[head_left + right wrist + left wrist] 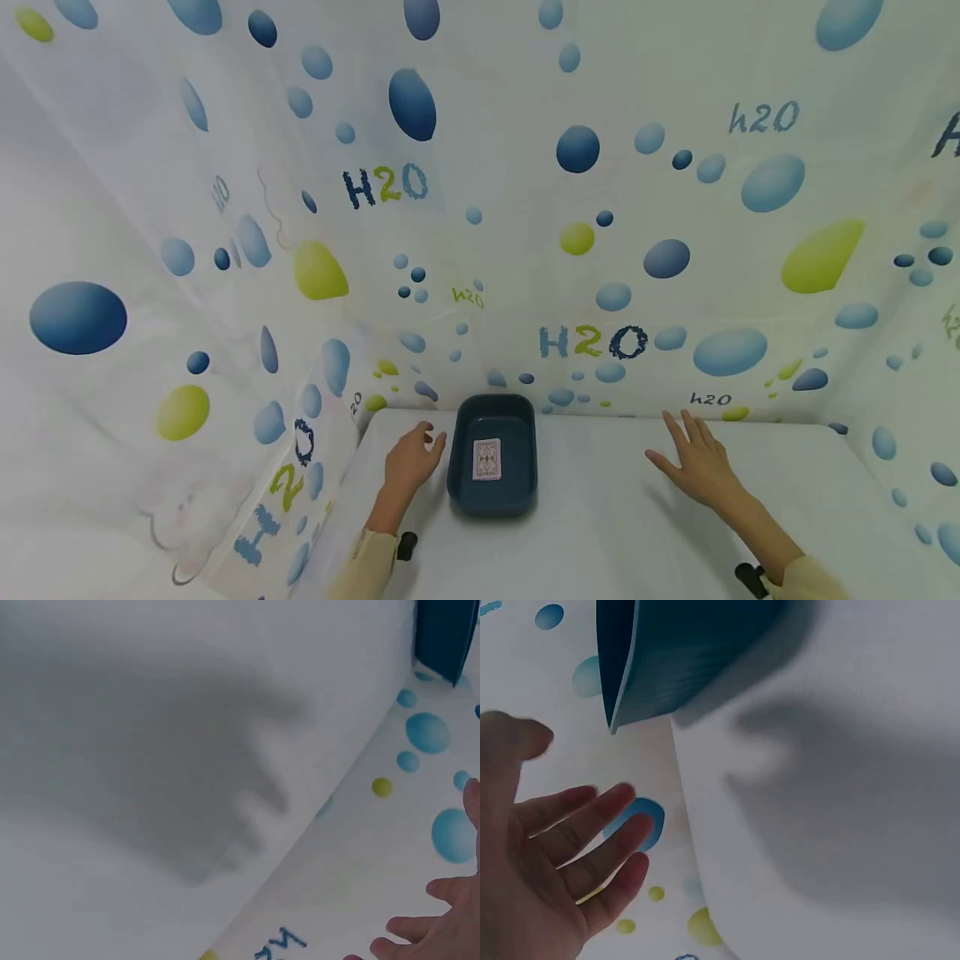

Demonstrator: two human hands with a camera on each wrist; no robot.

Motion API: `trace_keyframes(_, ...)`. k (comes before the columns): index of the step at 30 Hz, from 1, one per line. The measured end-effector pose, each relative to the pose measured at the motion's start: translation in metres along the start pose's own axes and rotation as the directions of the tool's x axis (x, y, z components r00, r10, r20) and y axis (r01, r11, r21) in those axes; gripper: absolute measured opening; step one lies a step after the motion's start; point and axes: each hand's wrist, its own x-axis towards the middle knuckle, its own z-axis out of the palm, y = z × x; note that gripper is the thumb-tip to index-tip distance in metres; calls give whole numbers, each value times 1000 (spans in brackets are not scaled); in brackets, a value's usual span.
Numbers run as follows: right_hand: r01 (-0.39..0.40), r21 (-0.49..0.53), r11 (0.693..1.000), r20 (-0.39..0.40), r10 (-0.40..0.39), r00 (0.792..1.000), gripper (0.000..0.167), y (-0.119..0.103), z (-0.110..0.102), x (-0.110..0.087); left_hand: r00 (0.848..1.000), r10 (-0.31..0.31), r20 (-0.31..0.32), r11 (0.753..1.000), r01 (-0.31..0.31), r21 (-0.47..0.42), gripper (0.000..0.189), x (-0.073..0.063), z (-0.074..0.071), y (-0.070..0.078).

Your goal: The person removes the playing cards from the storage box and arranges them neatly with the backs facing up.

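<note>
A dark blue rectangular tray [492,500] stands on the white table, with a patterned playing card or small deck [487,460] lying inside it; its thickness is hard to tell. Just left of the tray is my left hand [414,457], apart from it, thumb and fingers loosely bent around nothing. The left wrist view shows that hand [562,847] with fingers spread below the tray's side [697,660]. Farther off, my right hand [696,462] hovers over the table's right part, fingers straight and spread. In the right wrist view it is partly cut off by the frame edge.
The white table [592,517] has rounded back corners. A white curtain [510,267] printed with blue and green drops and H2O lettering hangs behind it and along both sides. Each wrist carries a black strap-on device [407,546]. Hand shadows fall on the tabletop.
</note>
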Motion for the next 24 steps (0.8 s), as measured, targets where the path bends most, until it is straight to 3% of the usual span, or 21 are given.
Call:
trace_keyframes(4,17,10,1000,22,-17,1000,81,-17,8,9,996,-89,27,995,90,-47,35,6,8,5)
trace_keyframes(11,66,30,997,36,-67,997,79,-50,23,27,987,-148,66,987,152,-54,36,8,25,9)
trace_keyframes(24,207,105,973,93,-217,972,75,-131,57,74,990,-105,89,991,112,-78,30,9,32,17)
